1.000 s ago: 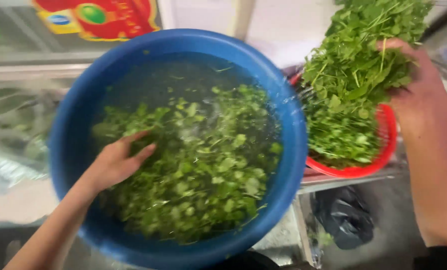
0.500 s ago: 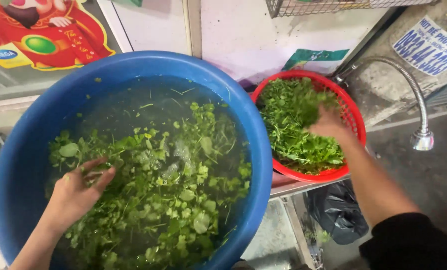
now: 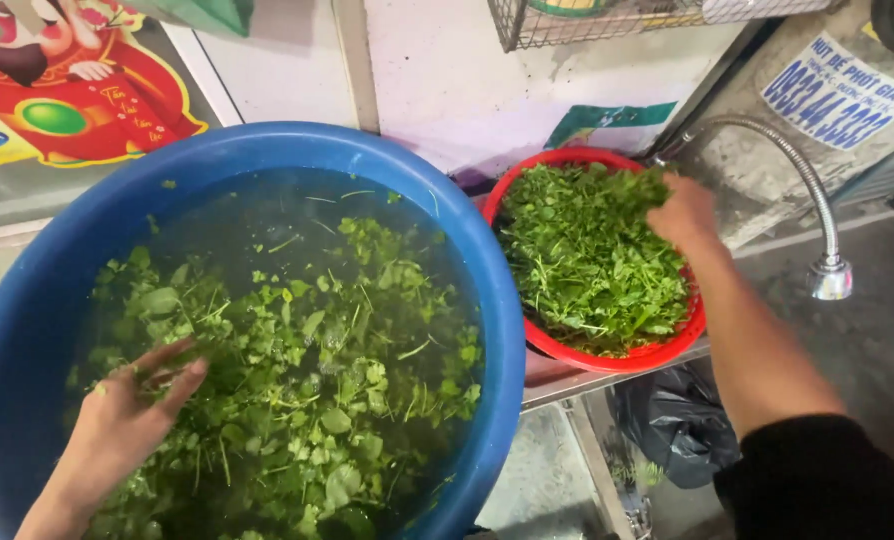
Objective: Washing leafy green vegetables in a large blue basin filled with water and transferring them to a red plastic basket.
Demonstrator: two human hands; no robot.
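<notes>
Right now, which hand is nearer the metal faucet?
Right. The right hand rests on the greens at the far edge of the red basket, just left of the faucet. The left hand is far off, in the blue basin among floating greens.

The left hand point(image 3: 132, 410) lies flat, fingers spread, on floating green leaves point(image 3: 297, 370) in a big blue basin point(image 3: 497, 330) of water. The right hand point(image 3: 682, 212) rests curled on the heap of greens point(image 3: 587, 260) in a red bowl point(image 3: 607, 358), just right of the basin. Beyond that hand a bent metal tap point(image 3: 817, 215) hangs; below its forearm sits a dark plastic bag point(image 3: 672, 425)
</notes>
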